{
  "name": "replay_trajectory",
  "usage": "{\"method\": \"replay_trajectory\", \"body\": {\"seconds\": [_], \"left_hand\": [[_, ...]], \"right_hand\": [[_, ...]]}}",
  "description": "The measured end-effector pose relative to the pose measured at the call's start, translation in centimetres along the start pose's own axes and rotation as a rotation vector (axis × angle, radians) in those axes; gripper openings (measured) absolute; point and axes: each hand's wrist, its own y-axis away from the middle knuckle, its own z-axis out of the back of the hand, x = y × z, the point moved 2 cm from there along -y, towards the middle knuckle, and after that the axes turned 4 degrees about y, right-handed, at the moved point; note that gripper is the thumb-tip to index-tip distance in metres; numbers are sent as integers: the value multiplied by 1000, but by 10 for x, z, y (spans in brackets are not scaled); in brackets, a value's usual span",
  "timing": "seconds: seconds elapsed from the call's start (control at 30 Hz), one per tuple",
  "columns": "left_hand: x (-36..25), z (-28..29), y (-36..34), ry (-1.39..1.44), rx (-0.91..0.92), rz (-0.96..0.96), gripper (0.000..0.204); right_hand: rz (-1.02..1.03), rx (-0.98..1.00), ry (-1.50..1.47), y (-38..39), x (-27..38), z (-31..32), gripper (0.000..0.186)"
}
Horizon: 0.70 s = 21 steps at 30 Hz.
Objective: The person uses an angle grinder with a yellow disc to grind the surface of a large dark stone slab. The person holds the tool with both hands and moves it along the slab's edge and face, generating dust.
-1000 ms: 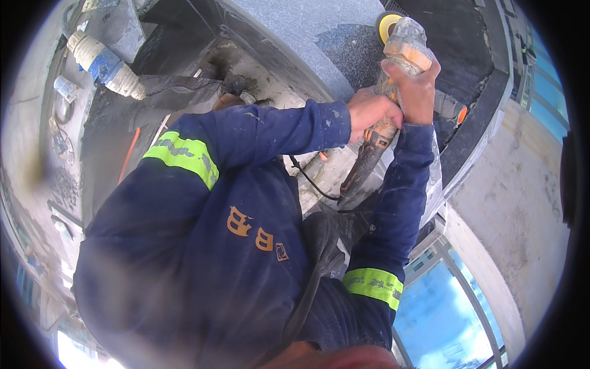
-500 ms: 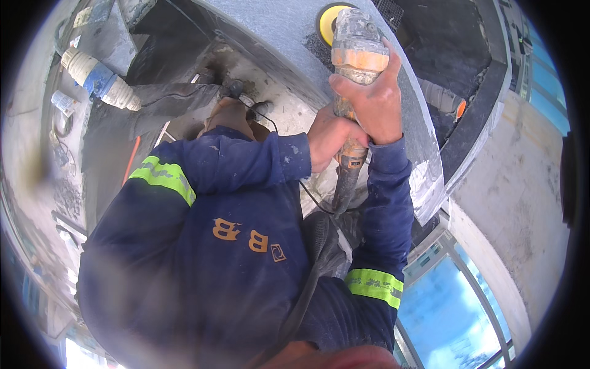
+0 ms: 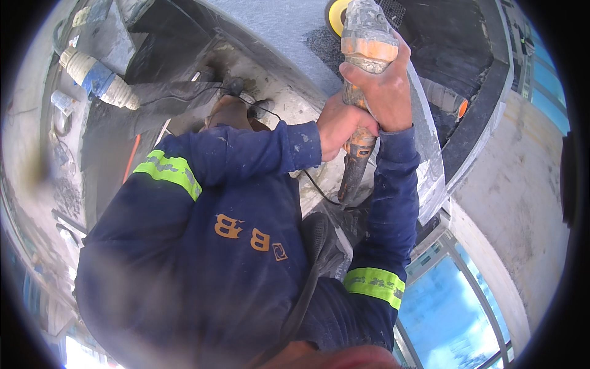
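Lengthwise, one dusty grinder (image 3: 369, 49) points away from the wearer, yellow disc (image 3: 335, 17) foremost. Right hand (image 3: 392, 89) wraps it nearer the disc; left hand (image 3: 341, 126) clasps behind.

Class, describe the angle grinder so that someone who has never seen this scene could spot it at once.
Find the big grey slab at the top centre. Near its right side, the left hand and right hand grip the dusty orange-and-grey angle grinder. The round yellow disc at its head sets it apart.
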Motion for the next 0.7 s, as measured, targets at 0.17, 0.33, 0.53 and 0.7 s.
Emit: {"method": "replay_trajectory", "body": {"seconds": [0.17, 0.33, 0.53, 0.7], "left_hand": [[-5, 4, -2, 57, 83, 33, 39], [-4, 4, -1, -22, 21, 30, 41], [-1, 4, -2, -2, 63, 127, 41], [3, 9, 18, 35, -31, -28, 40]], "right_hand": [[-71, -71, 60, -8, 16, 1, 94], [6, -15, 62, -3, 11, 0, 94], [-126, -104, 104, -3, 8, 4, 94], [-24, 39, 65, 10, 27, -8, 92]]}}
